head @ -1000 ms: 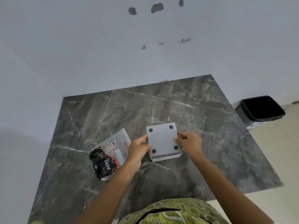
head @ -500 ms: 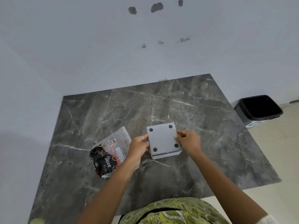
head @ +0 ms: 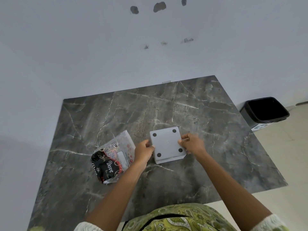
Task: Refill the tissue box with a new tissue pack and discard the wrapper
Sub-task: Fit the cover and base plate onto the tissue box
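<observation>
A grey square tissue box point(head: 167, 144) sits upside down on the dark marble table point(head: 208, 147), its base with several black round feet facing up. My left hand point(head: 143, 151) grips its left edge and my right hand point(head: 191, 145) grips its right edge. To the left lies the tissue wrapper point(head: 112, 158), part clear plastic, part black and red with "Dove" printed on it. Whether any tissues are inside the box is hidden.
A black waste bin point(head: 265, 111) stands on the floor past the table's right side. A pale wall runs behind the table. My green patterned clothing point(head: 180, 217) fills the bottom of the view.
Both hands stay on the box's sides. The box has barely shifted; the camera view moved slightly.
</observation>
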